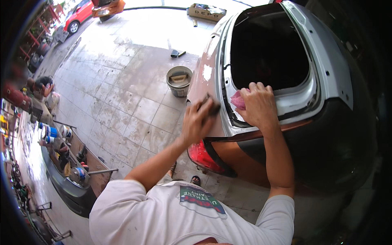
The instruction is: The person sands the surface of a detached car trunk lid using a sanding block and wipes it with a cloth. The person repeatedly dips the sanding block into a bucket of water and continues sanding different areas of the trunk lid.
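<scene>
My left hand [199,122] presses a small dark pad [214,107] flat against the car's brownish rear side panel [204,83]. Motion smears the pad and fingertips, so its exact kind is unclear. In my right hand [260,105] is a bunched pink cloth or sponge [238,100], held over the white frame at the lower corner of the rear window opening. That opening [269,49] has no glass and looks dark inside. Below my left hand, a red tail light [206,157] is fitted at the car's corner, above the dark bumper [326,151].
A grey bucket [179,90] with a block-shaped thing in its top stands on the tiled floor left of the car. Dark small items [177,53] and a cardboard box [206,13] lie farther off. A cart with cans [50,131] is at left; a person [43,86] crouches beyond.
</scene>
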A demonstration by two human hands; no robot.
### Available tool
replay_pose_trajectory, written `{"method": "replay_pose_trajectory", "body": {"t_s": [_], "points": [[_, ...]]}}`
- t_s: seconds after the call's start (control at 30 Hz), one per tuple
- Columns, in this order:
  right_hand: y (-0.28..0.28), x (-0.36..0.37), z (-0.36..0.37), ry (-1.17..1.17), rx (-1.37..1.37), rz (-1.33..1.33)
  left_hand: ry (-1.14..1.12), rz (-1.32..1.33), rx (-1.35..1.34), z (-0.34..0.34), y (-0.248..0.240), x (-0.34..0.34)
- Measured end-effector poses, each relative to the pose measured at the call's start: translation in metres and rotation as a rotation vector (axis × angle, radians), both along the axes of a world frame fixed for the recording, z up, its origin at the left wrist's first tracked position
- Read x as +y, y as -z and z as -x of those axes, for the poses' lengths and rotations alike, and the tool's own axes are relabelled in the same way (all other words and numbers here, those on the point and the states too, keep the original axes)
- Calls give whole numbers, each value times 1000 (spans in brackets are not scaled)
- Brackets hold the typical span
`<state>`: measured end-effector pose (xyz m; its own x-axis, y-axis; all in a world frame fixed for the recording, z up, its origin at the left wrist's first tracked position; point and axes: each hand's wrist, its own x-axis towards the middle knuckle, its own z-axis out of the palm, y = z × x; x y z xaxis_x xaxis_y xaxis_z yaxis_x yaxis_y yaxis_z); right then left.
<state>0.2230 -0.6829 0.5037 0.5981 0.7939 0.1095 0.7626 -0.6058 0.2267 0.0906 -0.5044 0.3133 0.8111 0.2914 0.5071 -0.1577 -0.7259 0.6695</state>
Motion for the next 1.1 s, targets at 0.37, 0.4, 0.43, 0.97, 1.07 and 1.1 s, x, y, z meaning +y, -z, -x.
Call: {"method": "replay_pose_trajectory", "body": {"t_s": [0.37,0.4,0.43,0.97,1.07,1.1], "points": [[-2,35,3,-98,-102,-45,-221,221,127,-161,3,135],[-1,29,2,-85,-108,-30,-196,209,82,-137,14,108],[2,22,0,-70,-115,-22,-167,186,35,-98,25,73],[14,20,0,-37,-125,-96,129,95,-57,-24,16,44],[13,19,-4,-33,-85,-144,313,-42,-29,8,3,43],[12,19,-4,-30,-88,-146,335,-46,-35,-19,6,56]]}}
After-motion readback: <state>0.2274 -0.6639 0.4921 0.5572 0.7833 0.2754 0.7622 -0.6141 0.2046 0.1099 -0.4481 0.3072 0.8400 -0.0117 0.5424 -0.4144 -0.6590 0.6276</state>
